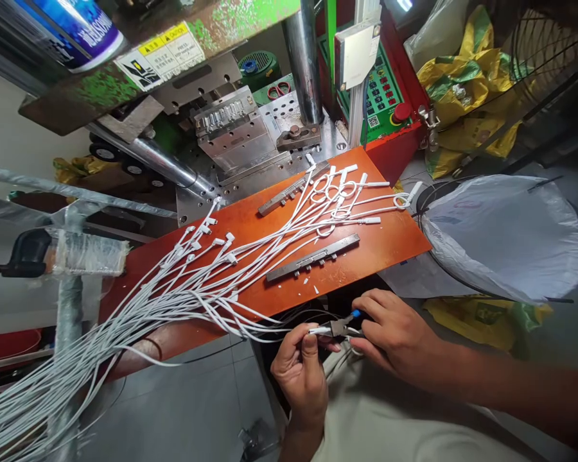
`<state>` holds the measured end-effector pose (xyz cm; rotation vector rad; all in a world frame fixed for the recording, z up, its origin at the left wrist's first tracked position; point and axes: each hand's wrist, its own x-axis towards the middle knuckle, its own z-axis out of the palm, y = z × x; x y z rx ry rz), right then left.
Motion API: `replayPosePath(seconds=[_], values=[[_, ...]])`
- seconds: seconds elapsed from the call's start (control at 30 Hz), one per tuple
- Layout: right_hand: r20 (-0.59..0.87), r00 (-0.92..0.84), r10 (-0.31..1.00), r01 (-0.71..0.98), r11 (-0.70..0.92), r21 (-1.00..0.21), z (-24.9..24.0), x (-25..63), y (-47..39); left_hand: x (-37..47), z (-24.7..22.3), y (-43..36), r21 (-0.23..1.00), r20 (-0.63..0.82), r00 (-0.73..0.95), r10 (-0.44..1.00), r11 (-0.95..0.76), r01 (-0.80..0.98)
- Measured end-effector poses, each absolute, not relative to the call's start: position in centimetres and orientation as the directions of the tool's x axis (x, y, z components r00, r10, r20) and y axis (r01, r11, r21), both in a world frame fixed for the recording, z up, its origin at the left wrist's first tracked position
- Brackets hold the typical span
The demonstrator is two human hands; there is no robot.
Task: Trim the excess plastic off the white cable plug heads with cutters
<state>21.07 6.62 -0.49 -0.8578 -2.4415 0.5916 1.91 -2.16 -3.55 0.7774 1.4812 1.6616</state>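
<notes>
My left hand (302,372) pinches a white cable end (319,330) between thumb and fingers, just below the orange board's front edge. In my right hand (395,330) are small cutting pliers (340,328) with a blue handle grip, their jaws at the white piece beside my left fingertips. Whether the jaws are closed on it is too small to tell. Many white cables (173,308) with moulded ends lie across the orange board (390,250). Two dark metal bars with small pegs rest there too, a front bar (313,258) and a rear bar (291,189).
Behind the board stands a press with a metal mould (226,119) and steel columns (302,64). To its right is a red control box (399,138). A white-lined bin (505,237) stands at the right, and a clamp (29,252) grips a frame at the left.
</notes>
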Motion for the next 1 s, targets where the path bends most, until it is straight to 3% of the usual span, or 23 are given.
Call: replayPosePath(seconds=[0.7,1.0], values=[[0.310,-0.721,0.619,0.434,0.753,-0.494,-0.2,21.1,7.6,2.5,-3.4,-2.2,0.987,-0.129,-0.544,0.829,0.054,-0.151],[0.257,-0.734,0.628,0.381,0.695,-0.610,-1.1,21.7,7.6,2.7,-3.2,-1.9,0.974,-0.192,-0.504,0.842,0.100,-0.204]])
